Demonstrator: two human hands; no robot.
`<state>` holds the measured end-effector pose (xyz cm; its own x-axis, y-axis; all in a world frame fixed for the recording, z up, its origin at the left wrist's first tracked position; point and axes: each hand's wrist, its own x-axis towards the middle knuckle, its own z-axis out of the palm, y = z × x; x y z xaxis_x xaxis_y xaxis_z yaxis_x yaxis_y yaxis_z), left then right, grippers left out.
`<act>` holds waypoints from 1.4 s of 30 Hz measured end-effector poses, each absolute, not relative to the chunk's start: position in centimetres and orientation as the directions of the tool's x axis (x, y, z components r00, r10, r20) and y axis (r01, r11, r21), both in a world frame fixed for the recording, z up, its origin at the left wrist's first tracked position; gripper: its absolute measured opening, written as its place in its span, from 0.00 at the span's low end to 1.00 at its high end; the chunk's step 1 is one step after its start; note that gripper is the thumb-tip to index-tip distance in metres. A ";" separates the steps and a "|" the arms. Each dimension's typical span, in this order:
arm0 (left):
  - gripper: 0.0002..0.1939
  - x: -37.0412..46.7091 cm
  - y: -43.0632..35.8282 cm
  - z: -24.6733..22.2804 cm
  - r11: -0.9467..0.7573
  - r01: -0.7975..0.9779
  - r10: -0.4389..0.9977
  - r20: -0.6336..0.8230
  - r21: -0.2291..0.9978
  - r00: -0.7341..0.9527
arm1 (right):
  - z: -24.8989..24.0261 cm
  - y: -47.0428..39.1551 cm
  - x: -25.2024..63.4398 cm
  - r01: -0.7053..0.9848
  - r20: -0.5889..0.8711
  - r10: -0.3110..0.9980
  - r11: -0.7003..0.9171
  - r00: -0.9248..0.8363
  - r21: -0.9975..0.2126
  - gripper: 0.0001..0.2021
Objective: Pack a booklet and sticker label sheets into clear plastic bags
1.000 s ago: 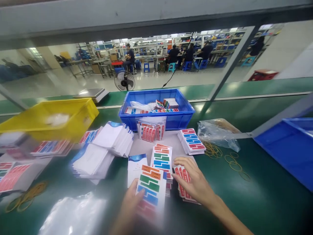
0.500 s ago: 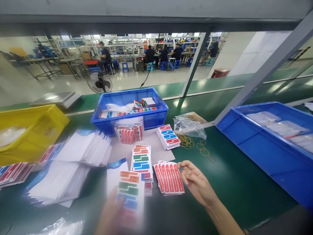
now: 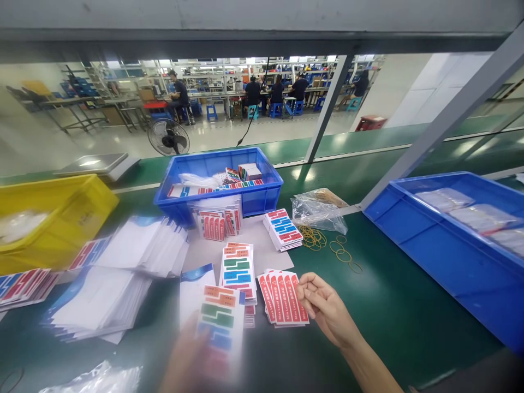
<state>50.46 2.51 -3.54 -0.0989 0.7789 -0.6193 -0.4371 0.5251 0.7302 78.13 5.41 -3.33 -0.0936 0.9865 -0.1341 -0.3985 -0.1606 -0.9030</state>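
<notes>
A: Which step is this?

B: Collating, I'd judge. The left hand (image 3: 192,355), blurred at the bottom edge, has its grip around a multicoloured label sheet (image 3: 219,322) held over a white card (image 3: 192,289) on the green tabletop (image 3: 388,305).

A: And the right hand (image 3: 325,308)?

B: Loosely curled, grasping nothing, fingertips touching the fanned stack of red label strips (image 3: 282,297). Taking one strip calls for peeling only the top one.

The red stickers (image 3: 283,298) carry white print along each strip; it looks like "Max Level", followed by characters too small to read.
</notes>
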 end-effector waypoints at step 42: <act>0.41 50.7 2.5 -2.6 0.538 -0.307 0.817 -0.575 0.785 -0.040 | -5.9 4.4 78.6 0.778 -0.037 0.899 0.356 -0.436 -0.518 0.33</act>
<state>50.66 2.54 -2.62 -0.0400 0.8171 -0.5751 -0.3071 0.5377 0.7853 78.56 4.45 -5.91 -0.4361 0.8991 -0.0371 0.7780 0.3560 -0.5178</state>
